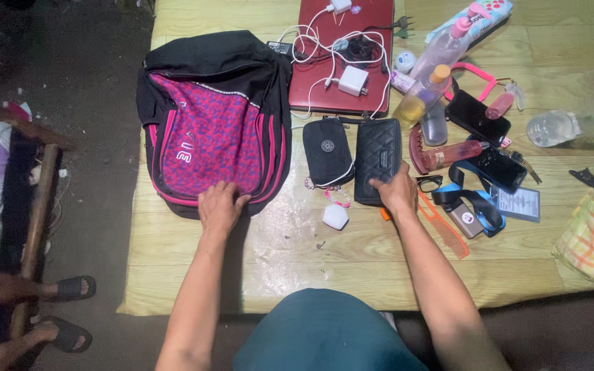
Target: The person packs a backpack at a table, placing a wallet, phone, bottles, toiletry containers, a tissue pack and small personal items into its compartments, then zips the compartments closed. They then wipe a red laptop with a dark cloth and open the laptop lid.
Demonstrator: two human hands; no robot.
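Note:
A black backpack (211, 117) with a pink and purple patterned front lies flat on the left part of the wooden table (352, 254). My left hand (220, 206) rests on its lower edge, fingers curled on the fabric. My right hand (397, 192) grips the bottom end of a black quilted wallet (377, 156), which lies beside a smaller black pouch (326, 151). A small white case (335, 216) sits between my two hands.
A red laptop (324, 75) with white chargers and cables lies at the back. To the right are bottles (429, 89), two dark phones (477, 117), an orange comb (445, 230), a blue lanyard, a card and a checked cloth (589, 233). Another person's sandalled feet (63, 309) are at the lower left.

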